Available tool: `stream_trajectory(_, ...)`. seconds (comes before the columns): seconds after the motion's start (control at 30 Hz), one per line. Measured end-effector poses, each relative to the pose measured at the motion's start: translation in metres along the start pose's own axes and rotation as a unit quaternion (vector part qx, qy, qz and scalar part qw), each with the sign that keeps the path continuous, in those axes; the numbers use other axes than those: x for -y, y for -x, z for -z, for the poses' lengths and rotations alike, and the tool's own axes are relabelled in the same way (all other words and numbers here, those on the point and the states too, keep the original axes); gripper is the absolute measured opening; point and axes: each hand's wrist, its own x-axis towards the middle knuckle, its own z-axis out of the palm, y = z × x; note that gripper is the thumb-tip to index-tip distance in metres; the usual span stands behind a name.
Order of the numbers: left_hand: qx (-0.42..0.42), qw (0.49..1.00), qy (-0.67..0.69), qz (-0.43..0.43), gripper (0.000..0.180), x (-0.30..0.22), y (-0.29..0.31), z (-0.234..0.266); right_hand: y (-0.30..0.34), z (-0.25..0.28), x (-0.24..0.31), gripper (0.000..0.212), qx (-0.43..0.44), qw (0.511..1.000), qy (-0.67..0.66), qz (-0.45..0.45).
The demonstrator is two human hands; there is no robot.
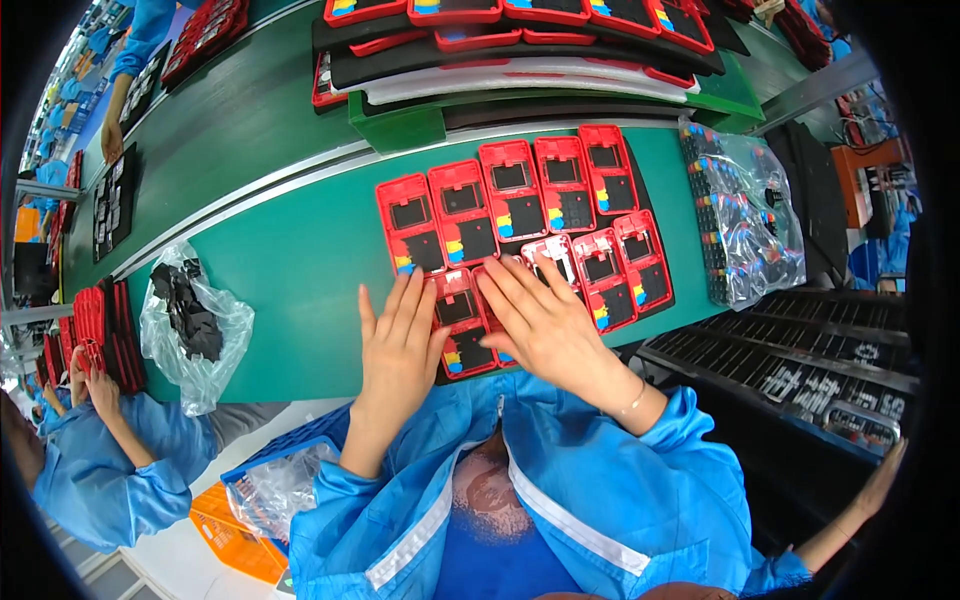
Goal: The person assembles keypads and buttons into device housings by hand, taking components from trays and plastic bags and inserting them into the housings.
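close to the person's blue jacket (690,490), the left hand (398,345) is flat and unclenched, fingers straight, nothing seen in its grasp; its thumb is at the left edge of the front left shell (457,310). the right hand (552,338), likewise unclenched, fans palm down over the next two shells of the front row, partly hiding them; whether it presses on them or hovers, i cannot tell. the step in hand looks like settling or evening out the red shells where they lie; shifting one would call for light pressure, lifting one for fingers closed around its rim. just beyond the fingertips is the back row of five, its left shell (410,215) nearest the left hand. well apart on the left is a clear bag (225,335) of black pieces; on the right, a clear-wrapped pack (745,220). farther off, a green stand (400,130) bears stacked trays (520,62), beside a green belt (260,110).
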Motion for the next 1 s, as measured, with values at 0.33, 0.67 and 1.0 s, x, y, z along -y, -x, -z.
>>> stream_trajectory(0.33, 0.002, 0.997, -0.082, -0.011, 0.052, 0.023, -0.044, -0.031, -0.048, -0.03, -0.021, 0.065, -0.002, 0.999, 0.045, -0.002)
stream_trajectory(0.67, 0.041, 0.999, 0.008, 0.008, 0.076, 0.021, -0.038, -0.037, -0.032, -0.014, -0.024, 0.069, -0.033, 0.992, 0.076, -0.093)
stream_trajectory(1.0, 0.011, 0.998, 0.055, 0.033, 0.068, 0.023, -0.031, -0.043, -0.029, -0.004, -0.053, 0.059, -0.108, 0.977, 0.118, -0.139)
